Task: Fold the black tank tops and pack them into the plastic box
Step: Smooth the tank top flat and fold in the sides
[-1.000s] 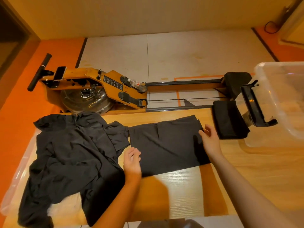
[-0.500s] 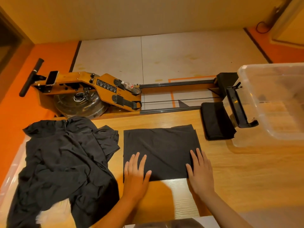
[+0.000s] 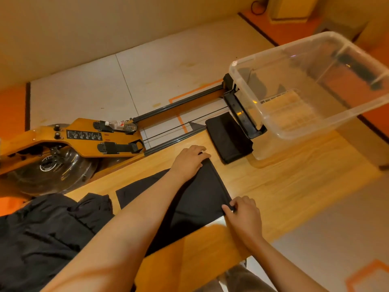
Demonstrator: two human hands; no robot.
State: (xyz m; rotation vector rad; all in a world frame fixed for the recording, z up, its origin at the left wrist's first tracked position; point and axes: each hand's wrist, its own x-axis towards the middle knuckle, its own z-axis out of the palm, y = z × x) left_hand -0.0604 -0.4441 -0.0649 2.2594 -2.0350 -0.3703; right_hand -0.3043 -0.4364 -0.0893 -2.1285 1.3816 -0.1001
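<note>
A black tank top [image 3: 197, 197], partly folded into a flat rectangle, lies on the wooden table [image 3: 284, 186]. My left hand [image 3: 189, 161] reaches across it and grips its far right corner. My right hand [image 3: 242, 216] pinches its near right corner. A folded black tank top [image 3: 229, 138] lies beside the clear plastic box [image 3: 311, 95], which stands on the table at the right with its black latch facing me. A heap of unfolded black tank tops [image 3: 44, 232] covers the table's left end.
A wooden rowing machine [image 3: 84, 140] with a water tank and a rail lies on the floor beyond the table's far edge. A plastic bottle [image 3: 120, 125] rests on it. The table's near edge runs close under my arms.
Both hands left the near edge of the folded top and went to its right side. My left arm now crosses over the cloth. The view has swung to the right and tilted.
</note>
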